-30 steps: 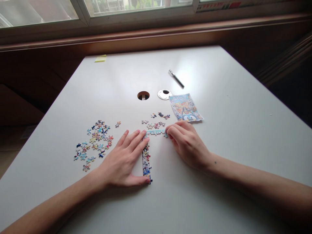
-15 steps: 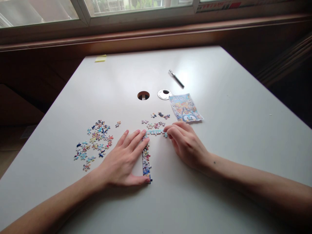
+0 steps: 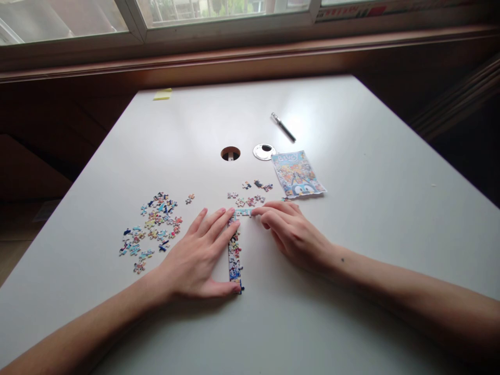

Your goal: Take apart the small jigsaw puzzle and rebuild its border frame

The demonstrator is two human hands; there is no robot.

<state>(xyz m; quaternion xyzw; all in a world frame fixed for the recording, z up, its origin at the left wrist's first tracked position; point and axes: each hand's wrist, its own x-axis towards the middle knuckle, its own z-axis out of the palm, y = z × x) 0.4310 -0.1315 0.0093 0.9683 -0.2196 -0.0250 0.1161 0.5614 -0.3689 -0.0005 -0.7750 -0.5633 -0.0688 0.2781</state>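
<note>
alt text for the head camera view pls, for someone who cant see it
Two bare hands work on a jigsaw on a white table: the left hand lies flat against an upright strip of joined pieces, and the right hand presses on a short top strip. Loose pieces lie to the left; a reference picture and a pen lie beyond.

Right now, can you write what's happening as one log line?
left hand: flat on vertical puzzle strip | right hand: fingers on horizontal puzzle strip | loose pieces: left | picture card: behind right hand
</note>
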